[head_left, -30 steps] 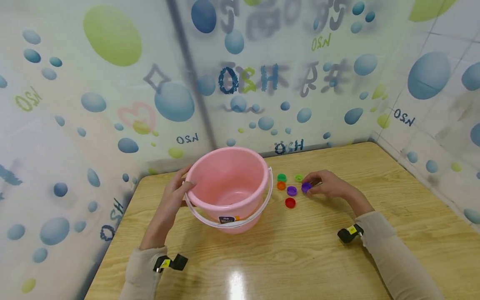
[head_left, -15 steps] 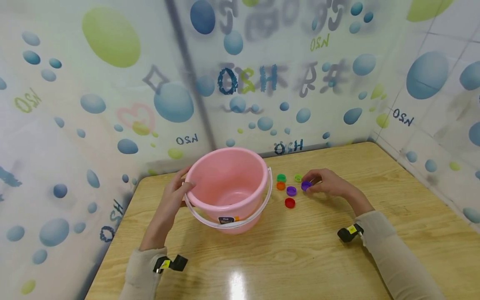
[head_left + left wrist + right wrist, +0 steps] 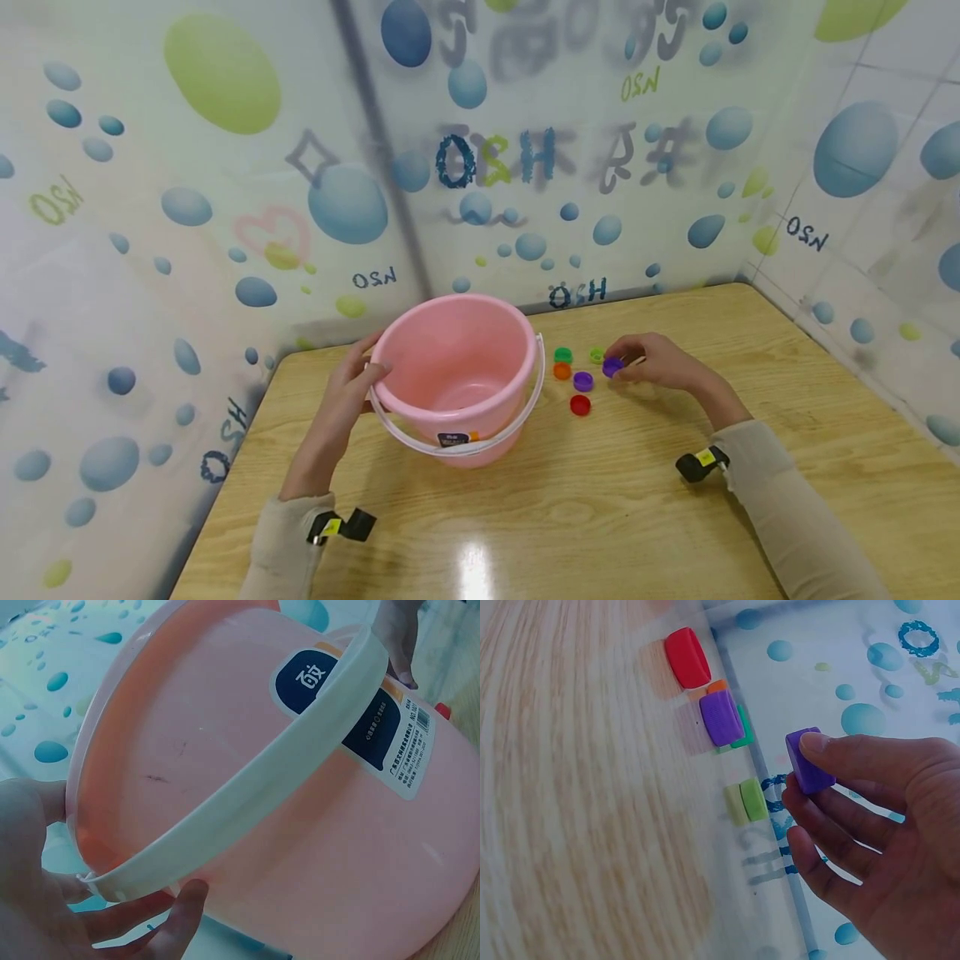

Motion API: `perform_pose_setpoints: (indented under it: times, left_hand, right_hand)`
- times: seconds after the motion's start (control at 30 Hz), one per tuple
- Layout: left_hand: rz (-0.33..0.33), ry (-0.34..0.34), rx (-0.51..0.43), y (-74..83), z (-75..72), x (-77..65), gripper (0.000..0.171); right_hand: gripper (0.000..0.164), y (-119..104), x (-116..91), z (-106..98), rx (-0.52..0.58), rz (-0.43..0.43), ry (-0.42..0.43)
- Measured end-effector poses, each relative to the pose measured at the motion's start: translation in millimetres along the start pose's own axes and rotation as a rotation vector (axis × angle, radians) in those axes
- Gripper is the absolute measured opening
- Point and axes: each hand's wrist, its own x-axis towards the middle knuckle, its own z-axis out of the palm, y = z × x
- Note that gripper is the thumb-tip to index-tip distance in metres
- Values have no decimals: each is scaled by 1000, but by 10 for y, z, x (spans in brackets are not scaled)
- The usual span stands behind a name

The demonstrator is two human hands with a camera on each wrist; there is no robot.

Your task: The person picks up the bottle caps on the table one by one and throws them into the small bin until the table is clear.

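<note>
A pink bucket (image 3: 457, 350) stands on the table, its white handle (image 3: 240, 802) hanging down across the labelled front. My left hand (image 3: 348, 379) grips the rim at the left, thumb over the edge and fingers against the outer wall. To the right of the bucket, my right hand (image 3: 663, 362) pinches a purple bottle cap (image 3: 810, 761) between thumb and fingers, just above the table. Beside it lie several more caps: a light green cap (image 3: 753, 799), a green cap (image 3: 563, 356), an orange cap (image 3: 562, 371), another purple cap (image 3: 583, 382) and a red cap (image 3: 581, 406).
The wood-grain table (image 3: 570, 517) runs back to a pale curtain (image 3: 487, 258) printed with blue and green drops. A tiled wall (image 3: 862, 250) borders the right side. Small black cameras sit on both sleeves.
My right hand has risen slightly with the purple bottle cap in its fingers. The left hand and the bucket have stayed in place.
</note>
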Motion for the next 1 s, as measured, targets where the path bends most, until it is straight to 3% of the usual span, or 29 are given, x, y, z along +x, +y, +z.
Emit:
perform_pose_setpoints:
  times: [1.0]
  left_hand:
    - [3, 2, -4, -2, 10, 8, 56]
  right_hand:
    - [35, -307, -96, -171, -55, -24, 135]
